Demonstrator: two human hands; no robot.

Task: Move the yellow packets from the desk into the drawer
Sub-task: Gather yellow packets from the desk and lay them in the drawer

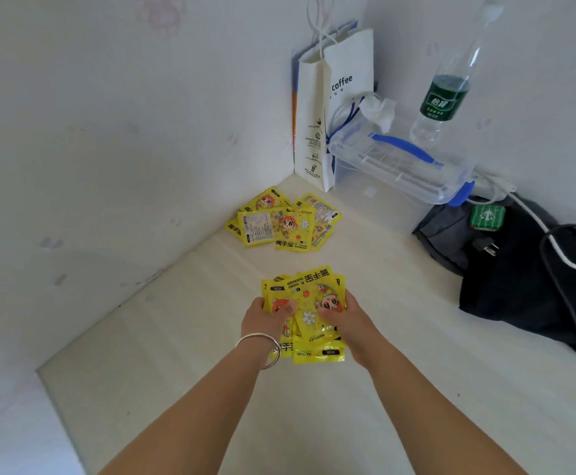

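Well in front of the clear box (399, 166), both thumbs (287, 308) press down on a bunch of yellow packets (309, 293); the other fingers seem tucked under it, mostly out of sight; so the left hand (266, 315) and the right hand (346, 318) grip the bunch from each side, likely so the slippery packets do not slide apart; the bunch sits low over the desk (348, 423); more packets lie in a loose pile (286, 222) left of the box, near the wall corner, not yet picked up; a paper bag (317, 132) stands just beside the box; no drawer shows.
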